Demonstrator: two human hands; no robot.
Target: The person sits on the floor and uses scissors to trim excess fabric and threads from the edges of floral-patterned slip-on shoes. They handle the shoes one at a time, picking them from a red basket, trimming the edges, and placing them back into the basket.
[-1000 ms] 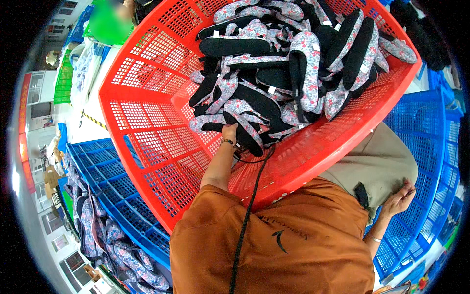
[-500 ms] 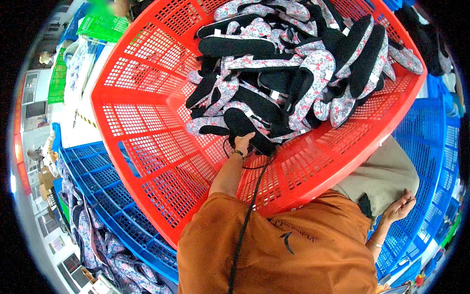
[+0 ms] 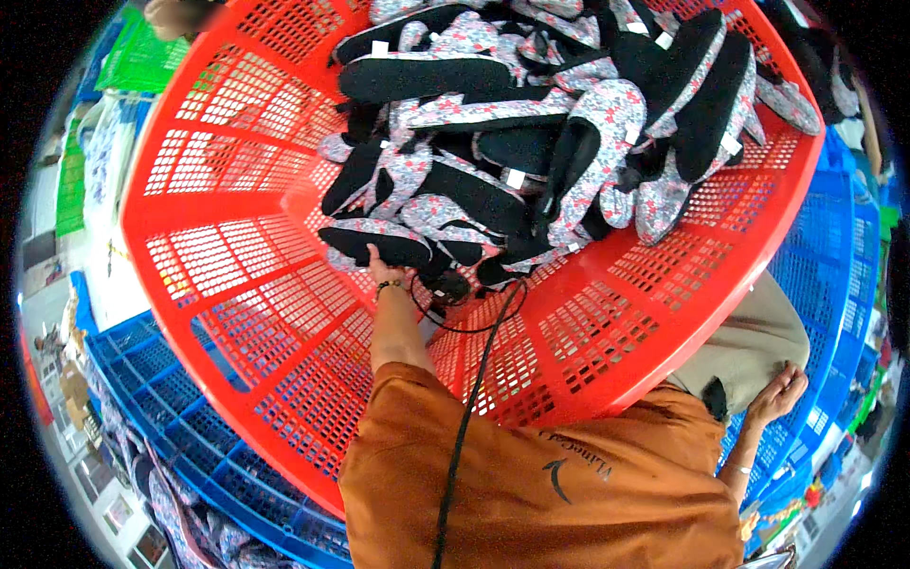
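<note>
A large red perforated basket (image 3: 275, 218) holds a heap of floral-patterned fabric slippers (image 3: 607, 114) with black soles, several bearing small white tags. My left hand (image 3: 387, 273) reaches in at the heap's near left edge. It grips a floral slipper (image 3: 379, 239) lying sole-up, a digit pressed on the black sole and the other fingers largely hidden. A thin black cord (image 3: 474, 379) runs up over my shirt and loops beside that hand. To the right, outside the basket, my right hand (image 3: 779, 394) rests by my trouser knee (image 3: 758, 327), fingers loosely extended, holding nothing.
Blue slatted crates (image 3: 190, 408) stand below the red basket at left, and another blue crate (image 3: 815, 275) is at right. More floral pieces (image 3: 180, 493) lie at lower left. A green basket (image 3: 142, 52) stands at the far left.
My left hand has let go of a dark-soled piece and shifted left onto another slipper. The basket appears slightly further left in view. My right hand stays by the knee.
</note>
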